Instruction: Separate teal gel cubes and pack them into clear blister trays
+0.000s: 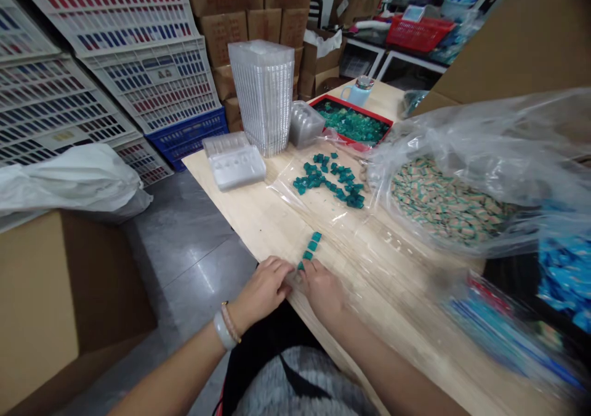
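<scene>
My left hand (pixel 262 288) and my right hand (pixel 322 290) rest close together near the near edge of the wooden table (pixel 258 219). Their fingertips meet at the lower end of a short row of small teal square pieces (pixel 309 247). The fingers hide whatever lies between the hands. A bangle and a beaded bracelet circle my left wrist. Farther off, a loose cluster of the same teal pieces (pixel 329 180) lies on a clear plastic sheet (pixel 318 194).
A red tray of teal pieces (pixel 351 124), clear plastic blister trays (pixel 235 160) and a tall stack of them (pixel 262 99) stand on the table. At right, a plastic-covered bowl holds wrapped pieces (pixel 447 202). Cardboard boxes and stacked crates surround the table.
</scene>
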Motion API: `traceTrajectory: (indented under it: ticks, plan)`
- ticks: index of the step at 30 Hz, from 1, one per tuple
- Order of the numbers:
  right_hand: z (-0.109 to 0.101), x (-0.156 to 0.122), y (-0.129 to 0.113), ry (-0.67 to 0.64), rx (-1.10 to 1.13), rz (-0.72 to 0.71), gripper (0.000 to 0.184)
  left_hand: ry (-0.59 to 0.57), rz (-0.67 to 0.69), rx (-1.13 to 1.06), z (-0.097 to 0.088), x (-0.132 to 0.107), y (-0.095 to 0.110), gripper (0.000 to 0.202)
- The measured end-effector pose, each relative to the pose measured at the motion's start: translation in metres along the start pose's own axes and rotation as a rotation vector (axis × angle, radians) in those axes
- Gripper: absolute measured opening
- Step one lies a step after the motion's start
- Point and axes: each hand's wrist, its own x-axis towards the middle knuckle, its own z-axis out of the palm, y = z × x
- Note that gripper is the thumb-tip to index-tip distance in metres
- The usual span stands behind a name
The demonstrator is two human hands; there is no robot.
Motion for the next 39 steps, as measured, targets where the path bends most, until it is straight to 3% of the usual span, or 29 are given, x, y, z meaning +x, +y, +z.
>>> traceTrajectory:
  ticks: [2,4,7,10,13,17,21,25,29,33,39]
  plan:
    - [-0.006,-0.002,0.004,-0.031,0.052,0.03,0.009,-0.014,0.01,0.004,-0.003,-0.001,-0.001,0.032]
    - [-0.014,-0.005,0.014,0.017,0.235,0.085,0.018,-0.015,0.025,-0.007,-0.007,-0.001,0.0,0.032]
    - [-0.031,-0.005,0.029,0.116,0.763,0.309,0.037,0.073,0.042,-0.066,-0.012,0.007,0.009,0.028]
    - [-0.047,0.005,0.033,0.002,1.396,0.521,0.049,0.157,0.067,-0.108,-0.01,0.028,0.025,0.026]
    - [-0.057,0.016,0.029,-0.121,1.702,0.556,0.046,0.119,0.07,-0.079,-0.002,0.049,0.036,0.03]
    - [-0.059,0.017,0.028,-0.134,1.721,0.594,0.028,0.104,0.009,-0.181,0.006,0.061,0.033,0.027]
    - [-0.056,0.013,0.035,-0.14,1.675,0.64,0.032,0.143,-0.05,-0.364,0.008,0.06,0.028,0.024]
    - [-0.054,0.011,0.039,-0.108,1.574,0.551,0.031,0.159,-0.07,-0.433,0.006,0.058,0.032,0.02]
    - [-0.048,0.006,0.042,-0.007,1.368,0.4,0.025,0.172,-0.023,-0.338,0.004,0.052,0.038,0.02]
    - [-0.037,-0.002,0.041,-0.008,1.183,0.274,0.019,0.153,0.067,-0.212,0.001,0.036,0.035,0.025]
    - [-0.021,-0.015,0.026,0.073,0.932,0.123,0.016,0.111,-0.048,-0.083,-0.012,-0.005,0.007,0.023]
